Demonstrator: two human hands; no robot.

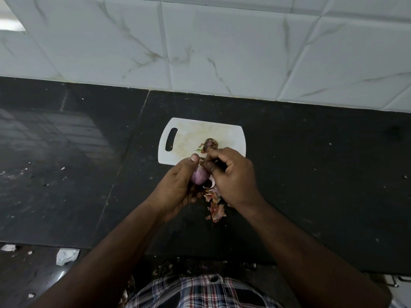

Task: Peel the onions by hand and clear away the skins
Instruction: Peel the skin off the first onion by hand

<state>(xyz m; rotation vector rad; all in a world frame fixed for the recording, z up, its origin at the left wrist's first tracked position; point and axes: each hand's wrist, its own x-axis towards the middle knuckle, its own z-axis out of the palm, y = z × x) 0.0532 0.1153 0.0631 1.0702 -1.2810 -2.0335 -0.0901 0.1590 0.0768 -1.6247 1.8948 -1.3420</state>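
Head view: I see both hands on one onion [198,175].
Left hand [178,190] cups it; right hand [233,176] pinches its skin [210,182] above the surface [311,174].

We see a wall of pale, grey-veined marble-look tiles [222,47] rising behind a dark, glossy stone desk [311,152] speckled with crumbs. A bright patch of light [10,24] shows at upper left, and the dark floor [26,274] at lower left holds white scraps [65,256].
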